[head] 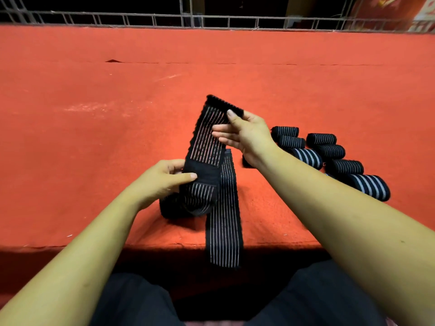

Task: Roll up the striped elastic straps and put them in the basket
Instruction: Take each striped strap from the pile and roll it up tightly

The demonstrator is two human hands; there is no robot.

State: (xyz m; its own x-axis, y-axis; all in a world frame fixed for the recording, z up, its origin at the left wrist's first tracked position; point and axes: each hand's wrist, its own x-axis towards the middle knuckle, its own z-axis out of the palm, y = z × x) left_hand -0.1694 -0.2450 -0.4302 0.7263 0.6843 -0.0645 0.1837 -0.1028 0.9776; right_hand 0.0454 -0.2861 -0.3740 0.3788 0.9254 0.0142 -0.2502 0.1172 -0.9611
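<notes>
A long black elastic strap (207, 140) with thin pale stripes is stretched between my hands above the red table. My left hand (164, 178) pinches its plain black patch, thumb on top. My right hand (247, 137) pinches the fuzzy upper end between thumb and fingers. The strap's loose tail (223, 222) hangs over the table's front edge. Several rolled striped straps (329, 156) lie in a cluster on the table at the right. No basket is in view.
The red felt table top (117, 90) stretches far to the left and back. A metal wire fence (188, 20) runs along its far edge. My dark-trousered knees (141, 302) sit below the front edge.
</notes>
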